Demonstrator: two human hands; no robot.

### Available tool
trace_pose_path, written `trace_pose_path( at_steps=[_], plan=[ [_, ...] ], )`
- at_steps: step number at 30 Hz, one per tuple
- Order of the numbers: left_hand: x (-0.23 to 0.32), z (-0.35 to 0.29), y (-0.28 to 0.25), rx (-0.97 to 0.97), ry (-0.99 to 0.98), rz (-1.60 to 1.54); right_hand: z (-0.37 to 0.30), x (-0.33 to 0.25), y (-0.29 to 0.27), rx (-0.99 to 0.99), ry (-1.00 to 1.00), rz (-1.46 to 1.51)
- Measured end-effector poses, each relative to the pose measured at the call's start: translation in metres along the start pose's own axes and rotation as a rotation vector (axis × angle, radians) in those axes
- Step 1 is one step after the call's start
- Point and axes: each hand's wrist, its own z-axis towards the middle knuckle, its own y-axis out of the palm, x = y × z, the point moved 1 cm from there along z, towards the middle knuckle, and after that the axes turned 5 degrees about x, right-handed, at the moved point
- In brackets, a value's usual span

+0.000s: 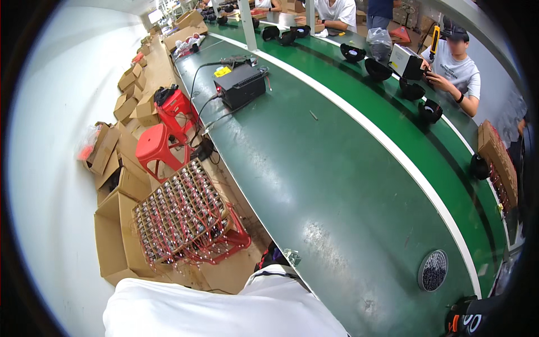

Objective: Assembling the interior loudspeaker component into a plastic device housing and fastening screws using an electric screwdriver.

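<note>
Neither of my hands shows; only my white shirt [208, 309] fills the lower edge. Beside me runs a long green worktop [325, 168] with scuffed patches. On its near right part sits a round dish [433, 271] full of small dark pieces. A black object with orange and white marks [466, 320] is cut off at the lower right; I cannot make out its kind. Farther along the worktop stands a black box-shaped power unit [240, 85] with cables and a yellow tag. A cardboard divider tray [181, 210] of small metal parts with red wires rests at my left on a red stool.
Black bowl-shaped housings [377, 69] line the green conveyor belt [404, 121]. Across it, a co-worker [457, 70] handles a piece beside a white box. Red stools [160, 147] and open cardboard boxes [119, 238] crowd the left. A metal post [247, 25] rises at the belt.
</note>
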Motion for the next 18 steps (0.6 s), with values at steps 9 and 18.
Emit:
trace_pose_path(
  at_steps=[9, 18],
  plan=[
    [0.007, 0.017, 0.042, 0.031, 0.009, -0.026, -0.014, -0.007, -0.028, -0.057, 0.068, -0.054],
    [0.044, 0.006, 0.078, 0.106, -0.019, -0.034, -0.018, -0.013, -0.058, -0.144, 0.085, -0.108]
  ],
)
